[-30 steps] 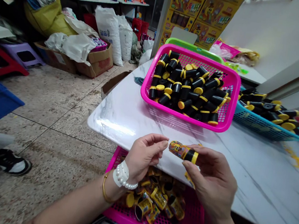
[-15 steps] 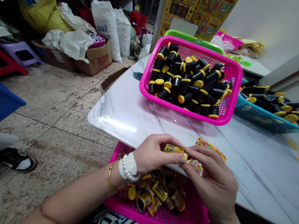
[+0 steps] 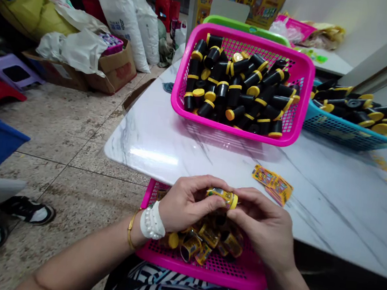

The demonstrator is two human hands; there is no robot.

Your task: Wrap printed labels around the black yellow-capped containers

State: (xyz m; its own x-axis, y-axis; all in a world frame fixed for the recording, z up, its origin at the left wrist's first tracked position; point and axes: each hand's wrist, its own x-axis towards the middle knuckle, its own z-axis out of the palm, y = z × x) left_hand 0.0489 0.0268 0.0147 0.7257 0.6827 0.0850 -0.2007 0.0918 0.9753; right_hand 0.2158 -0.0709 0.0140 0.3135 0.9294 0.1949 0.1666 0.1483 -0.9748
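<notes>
A small canister (image 3: 220, 195) with a yellow printed wrapper and a yellow cap lies sideways between my hands, over the edge of the table. My left hand (image 3: 193, 201) is closed round its wrapped body. At the capped end, the thumb and fingers of my right hand (image 3: 263, 224) pinch together against the canister. Below both hands, a pink basket (image 3: 243, 280) holds several canisters (image 3: 208, 236) with the same kind of wrapper. Flat printed wrappers (image 3: 273, 183) rest on the white marbled table (image 3: 199, 157), just beyond my right hand.
A second pink basket (image 3: 180, 108), piled with black, yellow-capped canisters (image 3: 233, 93), stands on the table. To its right is a blue basket (image 3: 339, 130) of similar canisters. Boxes (image 3: 118, 70) and white sacks (image 3: 120, 18) stand on the floor; a person's shoe (image 3: 30, 209) shows at left.
The canister has tilted and turned, so its yellow cap now shows. My right fingers have shifted at that end. The view has moved, with the baskets higher in the picture.
</notes>
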